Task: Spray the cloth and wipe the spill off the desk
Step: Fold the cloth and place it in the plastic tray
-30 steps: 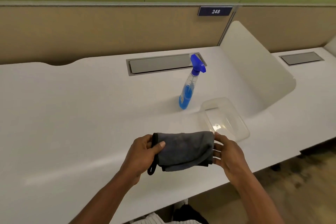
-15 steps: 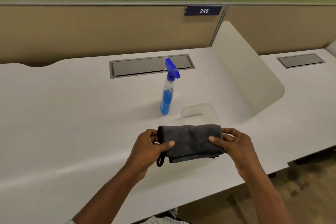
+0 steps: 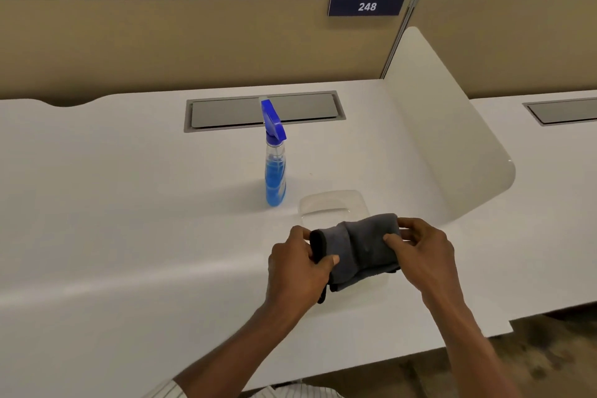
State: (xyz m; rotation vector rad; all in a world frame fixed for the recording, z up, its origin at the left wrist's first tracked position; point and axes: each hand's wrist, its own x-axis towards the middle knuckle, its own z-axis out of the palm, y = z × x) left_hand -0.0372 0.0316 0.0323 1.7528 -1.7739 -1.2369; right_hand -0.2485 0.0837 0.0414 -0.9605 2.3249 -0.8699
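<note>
A folded grey cloth point(image 3: 361, 245) is held just above the white desk point(image 3: 129, 220) between both hands. My left hand point(image 3: 297, 268) pinches its left, black-edged end, and my right hand point(image 3: 423, 249) grips its right end. A spray bottle point(image 3: 275, 168) with a blue trigger head and blue liquid stands upright behind the cloth, a little to the left. A clear plastic tray point(image 3: 332, 203) lies on the desk right behind the cloth, partly hidden by it. I cannot make out a spill on the desk.
A grey cable hatch point(image 3: 232, 113) is set into the desk behind the bottle. A curved white divider point(image 3: 452, 139) rises on the right, with a second desk beyond it. Tan partition panels with a "248" sign point(image 3: 366, 6) close the back. The desk's front edge lies near my forearms.
Both hands have brought the cloth's ends closer together, bunching it more tightly. My view has shifted, so the bottle and tray sit differently in the picture; neither has moved on the desk.
</note>
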